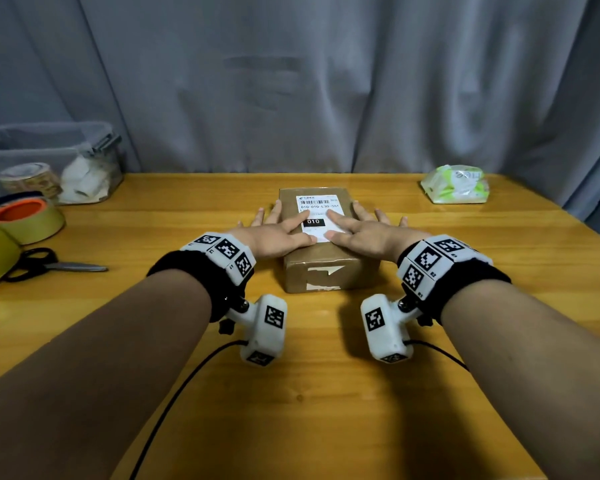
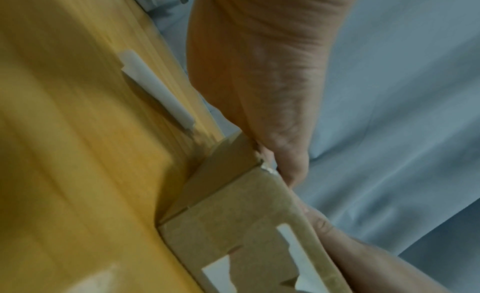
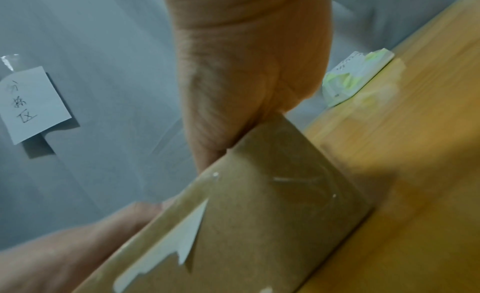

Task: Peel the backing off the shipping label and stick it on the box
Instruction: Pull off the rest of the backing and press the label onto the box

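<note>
my left hand (image 1: 274,237) and right hand (image 1: 361,233) lie flat on top of the box (image 1: 326,268), fingers straight and spread, gripping nothing. the label (image 1: 318,216) is stuck on the box's top, right under my fingertips: my left forefinger and thumb press its left edge, my right forefinger and thumb its right edge, and the black "010" patch shows in the gap between them. my other fingers fan out past the box's long sides. the box sits on the table (image 1: 326,393), its near end face just this side of my wrists, with torn white paper scraps stuck to it.

in the left wrist view a curled white strip (image 2: 155,92) lies on the table to the outer side of my left hand, apart from the box; i cannot tell what it is.

well out to the left of my left hand are scissors (image 1: 59,265), tape rolls (image 1: 28,216) and a clear bin (image 1: 49,161). far to the right, beyond my right fingers, sits a tissue pack (image 1: 456,184). a curtain (image 1: 326,81) hangs beyond my fingertips.
</note>
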### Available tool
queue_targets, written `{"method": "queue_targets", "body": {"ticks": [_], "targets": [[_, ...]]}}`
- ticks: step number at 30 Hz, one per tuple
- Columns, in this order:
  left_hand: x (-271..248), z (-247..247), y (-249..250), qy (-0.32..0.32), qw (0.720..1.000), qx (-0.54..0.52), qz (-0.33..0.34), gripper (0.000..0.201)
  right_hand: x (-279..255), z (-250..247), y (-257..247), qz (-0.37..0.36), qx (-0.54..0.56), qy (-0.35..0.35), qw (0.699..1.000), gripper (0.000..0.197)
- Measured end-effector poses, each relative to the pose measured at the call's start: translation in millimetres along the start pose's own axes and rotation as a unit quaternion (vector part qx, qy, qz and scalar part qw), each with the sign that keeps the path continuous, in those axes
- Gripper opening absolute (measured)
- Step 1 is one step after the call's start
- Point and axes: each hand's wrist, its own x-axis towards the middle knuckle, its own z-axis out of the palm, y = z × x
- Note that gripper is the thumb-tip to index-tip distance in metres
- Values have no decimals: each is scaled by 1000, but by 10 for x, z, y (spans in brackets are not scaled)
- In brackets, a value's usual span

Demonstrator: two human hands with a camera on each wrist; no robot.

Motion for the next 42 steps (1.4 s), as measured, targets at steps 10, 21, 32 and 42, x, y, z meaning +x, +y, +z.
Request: {"method": "queue_targets", "body": {"ticks": [10,21,32,42], "targets": [[-115,23,-74,16,998,-65,23,54,-24,17,179,-9,84,-2,996,51],[232,-107,227,27,982,148,119,71,218,-101,-158,-124,-25,60,990,50],[402,-276,143,-6,983,169,65,106,459,-220,-97,-73,-57,38,995,52],[421,-211,40,22,994,104,10,100,488,-41,-36,-39,16,51,998,57]]}}
